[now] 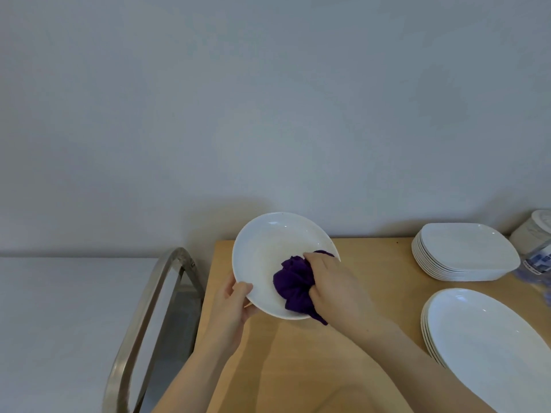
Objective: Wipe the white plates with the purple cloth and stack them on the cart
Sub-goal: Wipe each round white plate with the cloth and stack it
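Right hand bunches the cloth against a plate.
Left hand grips that tilted plate's rim above the worktop.

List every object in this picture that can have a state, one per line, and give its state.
Round white plate: lifted, tilted, being wiped.
Bunched purple cloth: pressed onto the plate.
Left hand: gripping the plate's rim.
Right hand: closed on the cloth.
Stack of squarish white plates: resting on the wooden table.
Stack of oval white plates: resting on the table.
Metal cart handle: untouched.
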`<state>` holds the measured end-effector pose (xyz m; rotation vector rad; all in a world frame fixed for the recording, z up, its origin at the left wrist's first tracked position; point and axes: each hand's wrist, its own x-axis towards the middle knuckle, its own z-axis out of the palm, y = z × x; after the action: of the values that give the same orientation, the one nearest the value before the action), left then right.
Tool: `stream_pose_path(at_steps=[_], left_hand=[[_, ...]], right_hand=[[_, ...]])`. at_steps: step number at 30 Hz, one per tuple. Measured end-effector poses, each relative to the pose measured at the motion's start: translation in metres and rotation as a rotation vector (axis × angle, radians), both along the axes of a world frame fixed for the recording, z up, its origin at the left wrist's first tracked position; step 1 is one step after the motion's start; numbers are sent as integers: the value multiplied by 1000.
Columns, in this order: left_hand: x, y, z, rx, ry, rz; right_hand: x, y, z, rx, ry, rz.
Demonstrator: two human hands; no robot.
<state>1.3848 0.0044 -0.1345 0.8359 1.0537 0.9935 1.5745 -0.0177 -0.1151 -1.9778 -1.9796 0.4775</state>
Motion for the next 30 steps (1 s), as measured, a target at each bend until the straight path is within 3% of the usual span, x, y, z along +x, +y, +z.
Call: stream_pose_path(at_steps=[3, 6, 9, 14, 19, 20, 25, 30], left_hand=[[7, 3, 4, 20, -3, 22], [14, 6, 8, 15, -20, 39], [18, 9, 11, -12, -27, 60], [18, 13, 5, -26, 29, 15], [26, 17, 5, -3, 63, -96], [27, 18, 5, -8, 68, -108], [35, 25, 7, -85, -13, -157], [62, 25, 13, -110, -33, -286]], right_hand=[[-22, -8, 6, 0, 57, 10], [-32, -15, 0, 20, -31, 55], [-25, -16, -2, 120, -39, 84], [3, -23, 10, 79, -101, 138], [37, -35, 7, 56, -205, -93], [45, -40, 5, 79, -128, -186], [75, -69, 23, 238, 715, -744], [93, -96, 20, 163, 1029, -1062]])
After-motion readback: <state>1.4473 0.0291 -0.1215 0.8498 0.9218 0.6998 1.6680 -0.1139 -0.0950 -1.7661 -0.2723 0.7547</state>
